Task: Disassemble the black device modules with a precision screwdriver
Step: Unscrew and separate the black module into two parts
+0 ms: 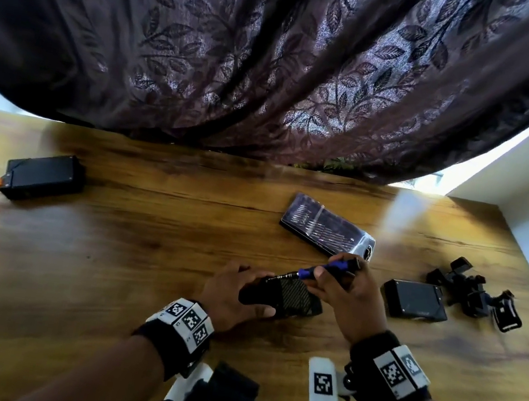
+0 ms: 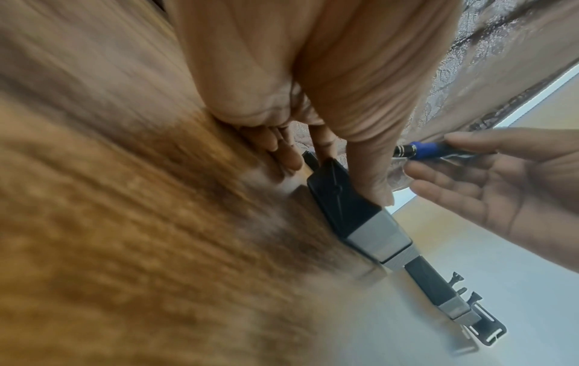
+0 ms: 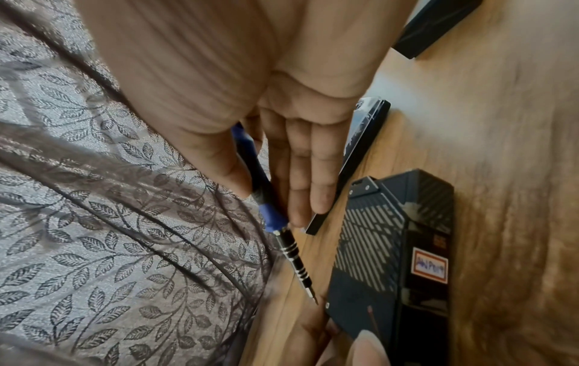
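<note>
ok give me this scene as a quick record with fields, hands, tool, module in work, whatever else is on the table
left hand: grips the black device module on the wooden table
right hand: holds the precision screwdriver, blue grip
screwdriver tip: at the module's far corner; contact with a screw cannot be told
second module: flat on the table, right of the hands
third module: far left, orange cable attached
bit case: behind the hands
black mounts: far right, in a heap
</note>
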{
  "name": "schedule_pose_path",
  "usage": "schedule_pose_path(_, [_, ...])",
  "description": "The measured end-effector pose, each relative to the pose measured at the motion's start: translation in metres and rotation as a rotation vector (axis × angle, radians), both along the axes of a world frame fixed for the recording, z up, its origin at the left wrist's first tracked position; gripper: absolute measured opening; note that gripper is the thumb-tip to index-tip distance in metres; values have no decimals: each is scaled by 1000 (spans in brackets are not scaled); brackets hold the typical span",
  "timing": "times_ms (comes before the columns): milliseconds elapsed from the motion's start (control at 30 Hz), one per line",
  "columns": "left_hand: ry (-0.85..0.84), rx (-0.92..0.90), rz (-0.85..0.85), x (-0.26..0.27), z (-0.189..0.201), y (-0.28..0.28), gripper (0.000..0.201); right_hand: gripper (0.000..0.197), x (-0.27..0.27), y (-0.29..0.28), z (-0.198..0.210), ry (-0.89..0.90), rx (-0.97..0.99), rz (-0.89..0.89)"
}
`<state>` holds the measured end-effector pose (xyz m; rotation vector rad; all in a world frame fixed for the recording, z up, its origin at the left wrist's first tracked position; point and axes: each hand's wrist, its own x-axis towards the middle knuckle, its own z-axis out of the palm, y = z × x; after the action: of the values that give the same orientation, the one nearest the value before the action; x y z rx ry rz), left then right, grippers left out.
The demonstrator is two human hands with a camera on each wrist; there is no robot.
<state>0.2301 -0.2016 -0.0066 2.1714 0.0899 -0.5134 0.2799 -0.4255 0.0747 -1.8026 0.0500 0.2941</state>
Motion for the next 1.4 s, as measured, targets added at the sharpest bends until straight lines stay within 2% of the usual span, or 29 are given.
schedule_pose_path(133, [14,-13,1,-1,-3,1,81,26,0,2,-6,19,-12,-29])
schedule_pose_path(200, [8,-19,-5,0,-2,2,77,25,0,2,-8,25,-18,-35])
schedule_pose_path(333, [-4,-22,4,0,0,1,71,16,1,2,-10,123,139,-108])
schedule_pose_path(433, [-8,-25,3,-1,4,1,70,14,0,4,-5,148,181,-113])
schedule_pose_path(800, [-21,-18,-7,-1,3,1,68,16,0,-1,-11,168,205,-111])
schedule_pose_path(933, [-46,-13,10,0,-1,-1,69,11,-4,0,-7,135,157,-113])
schedule_pose_path(1033, [-50,-7,11,0,-4,-1,69,15,-5,2,-2,41,39,-62])
schedule_pose_path(1133, [-46,-28,5,0,-9,0,69,21,-2,4,15,-160,-256,62])
schedule_pose_path(1300, [-68,-25,5,1,-11,0,70,21,12,22,61,-353,-701,501])
schedule_pose_path(1400, [-86,-42,23,0,-14,-1,76,18,20,46,79,-415,-904,792])
